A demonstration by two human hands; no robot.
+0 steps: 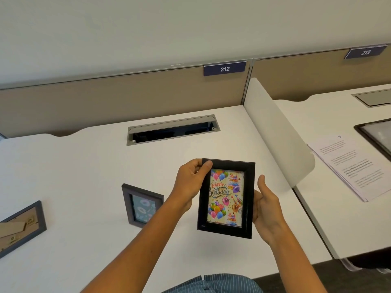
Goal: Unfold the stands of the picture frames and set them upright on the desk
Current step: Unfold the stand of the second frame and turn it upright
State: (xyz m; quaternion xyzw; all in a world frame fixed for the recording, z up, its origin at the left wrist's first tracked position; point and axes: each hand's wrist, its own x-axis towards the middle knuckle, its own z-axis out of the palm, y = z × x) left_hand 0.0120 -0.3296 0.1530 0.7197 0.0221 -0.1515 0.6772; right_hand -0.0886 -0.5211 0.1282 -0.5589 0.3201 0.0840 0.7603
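A black picture frame [227,198] with a "Happy Birthday" balloon picture is held above the white desk [84,166], its front facing me. My left hand [191,182] grips its upper left corner, thumb on the front. My right hand [265,205] holds its right edge from behind; the stand at the back is hidden. A dark grey frame [142,204] stands upright on the desk to the left of my hands. At the far left a third frame [22,227] lies face down, its cardboard back and stand showing.
An open cable tray slot [172,130] sits in the desk's back. A white divider panel [275,140] rises on the right. Beyond it, on the neighbouring desk, lie printed papers [347,166] and another dark frame [376,136]. A beige partition carries labels 212 and 213.
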